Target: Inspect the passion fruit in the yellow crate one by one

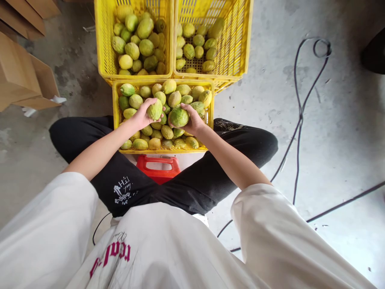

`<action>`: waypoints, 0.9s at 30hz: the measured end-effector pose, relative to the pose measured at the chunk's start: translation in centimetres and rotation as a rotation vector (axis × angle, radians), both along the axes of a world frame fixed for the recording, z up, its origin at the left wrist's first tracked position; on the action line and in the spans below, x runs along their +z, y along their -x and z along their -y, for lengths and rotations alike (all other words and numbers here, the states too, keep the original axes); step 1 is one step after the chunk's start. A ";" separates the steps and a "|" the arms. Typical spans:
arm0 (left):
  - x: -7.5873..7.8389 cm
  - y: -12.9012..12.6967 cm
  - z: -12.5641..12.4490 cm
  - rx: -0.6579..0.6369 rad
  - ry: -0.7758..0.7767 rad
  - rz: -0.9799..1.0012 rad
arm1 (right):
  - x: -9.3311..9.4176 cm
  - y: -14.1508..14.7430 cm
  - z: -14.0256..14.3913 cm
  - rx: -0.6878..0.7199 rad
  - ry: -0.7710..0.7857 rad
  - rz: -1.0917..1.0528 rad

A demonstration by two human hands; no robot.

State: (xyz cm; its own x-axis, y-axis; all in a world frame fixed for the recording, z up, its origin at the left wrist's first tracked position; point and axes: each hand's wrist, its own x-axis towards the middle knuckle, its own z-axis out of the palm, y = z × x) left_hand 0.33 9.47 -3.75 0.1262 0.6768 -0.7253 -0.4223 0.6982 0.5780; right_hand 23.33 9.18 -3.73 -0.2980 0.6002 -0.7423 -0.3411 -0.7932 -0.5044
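Note:
My left hand point(143, 116) is closed around a yellow-green lemon point(154, 109), with the thumb over its top. A greener lemon point(179, 117) sits in the grip of my right hand point(193, 120), a short gap away from the first. Both hands are over the near yellow crate point(164, 151), which is filled with lemons in shades from green to yellow. Some of the fruit beneath is hidden by my hands.
Beyond stand two more yellow crates, the left one point(104, 75) and the right one point(240, 74), both holding lemons. A red stool point(159, 176) shows between my legs. Cardboard boxes point(21, 70) lie at the left. Black cable point(300, 116) loops over the concrete floor at the right.

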 end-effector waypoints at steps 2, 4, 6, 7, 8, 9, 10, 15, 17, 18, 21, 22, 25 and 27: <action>0.3 -0.1 0.1 -0.003 0.003 -0.003 | -0.2 -0.1 -0.1 0.008 -0.011 0.001; 0.7 -0.2 0.1 -0.001 -0.004 0.031 | -0.2 -0.1 -0.2 0.017 -0.019 0.000; 1.1 -0.4 0.1 0.000 -0.010 0.073 | -0.1 -0.2 -0.2 0.027 -0.031 -0.010; 1.3 -0.4 0.1 -0.002 -0.009 0.084 | -0.1 -0.2 -0.3 0.030 -0.033 -0.018; 1.5 -0.5 0.1 -0.005 -0.007 0.089 | 0.0 -0.2 -0.3 0.030 -0.031 -0.027; 1.6 -0.6 0.1 -0.009 -0.004 0.089 | 0.1 -0.2 -0.2 0.029 -0.026 -0.034; 1.6 -0.6 0.1 -0.011 -0.001 0.088 | 0.2 -0.3 -0.2 0.028 -0.019 -0.040; 1.2 -0.4 -0.1 0.019 0.004 0.118 | 0.2 -0.3 -0.1 0.021 -0.020 -0.048; 1.1 -0.4 -0.1 0.040 0.002 0.113 | 0.1 -0.2 -0.1 0.017 -0.026 -0.031; 1.0 -0.3 -0.1 0.048 0.000 0.102 | 0.1 -0.1 -0.1 0.015 -0.030 -0.019; 0.9 -0.3 0.2 0.057 -0.006 0.052 | 0.2 0.0 -0.1 0.002 -0.049 0.011; 0.8 -0.3 0.3 0.057 -0.012 0.038 | 0.2 0.1 -0.1 -0.005 -0.054 0.016; 0.4 0.1 0.6 0.039 -0.020 0.034 | 0.2 0.0 0.0 -0.004 -0.048 0.016; 0.1 0.3 0.5 0.014 -0.019 0.048 | 0.2 -0.1 0.1 0.013 -0.035 0.000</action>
State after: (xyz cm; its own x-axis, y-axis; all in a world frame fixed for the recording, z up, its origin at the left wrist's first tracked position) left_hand 0.01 8.92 -3.61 0.1509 0.6923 -0.7057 -0.4599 0.6811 0.5698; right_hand 23.40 9.08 -3.58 -0.3059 0.6217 -0.7211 -0.3305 -0.7796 -0.5319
